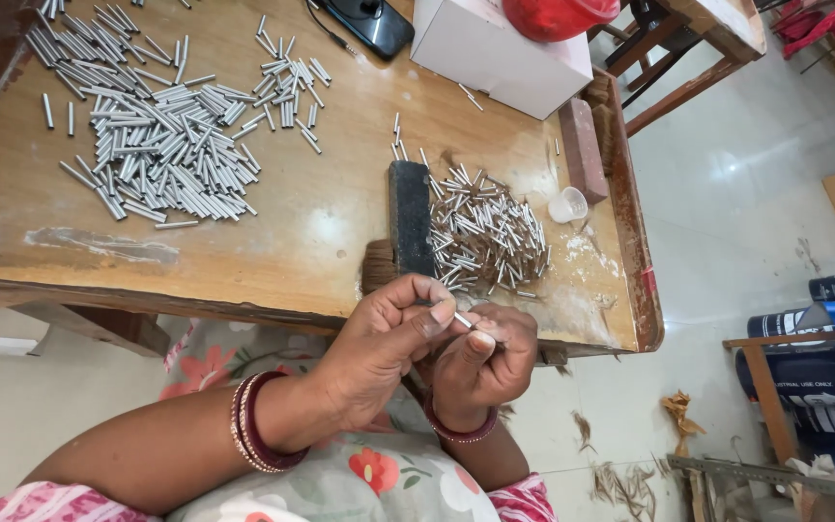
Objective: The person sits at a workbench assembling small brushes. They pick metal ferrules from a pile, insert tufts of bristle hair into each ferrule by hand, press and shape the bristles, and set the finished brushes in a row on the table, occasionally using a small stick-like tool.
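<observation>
- We hold one small metal tube (463,319) between both hands, just over the near edge of the table (321,232).
- Tube: short, thin, silver-grey, straight; only a short stretch shows between the fingertips, tilted from far left to near right.
- Our left hand (379,353): fingers (427,295) curled and pressed together, thumb and forefinger pinching the tube's left end.
- Our right hand (485,362): fingers folded into a loose fist, thumb up against the tube's right end; the exact grip there is hidden.
- Small pile of like tubes (490,237) lies on the table just beyond the hands, right of a dark block (410,217) standing on the near part of the table.
- Large pile of longer tubes (157,135) spreads over the far left of the table, well apart from the hands.
- Small white cup (568,205) sits just right of the small pile; a reddish brick-like bar (582,150) lies near the right rim.
- White box (495,53) at the far edge, red container (558,14) on it.
- Edges: raised wooden rim (635,251) runs along the right side; the near edge sits right at our wrists.
- Open room: bare wood between the two piles and along the near left; pale floor (727,193) to the right.
</observation>
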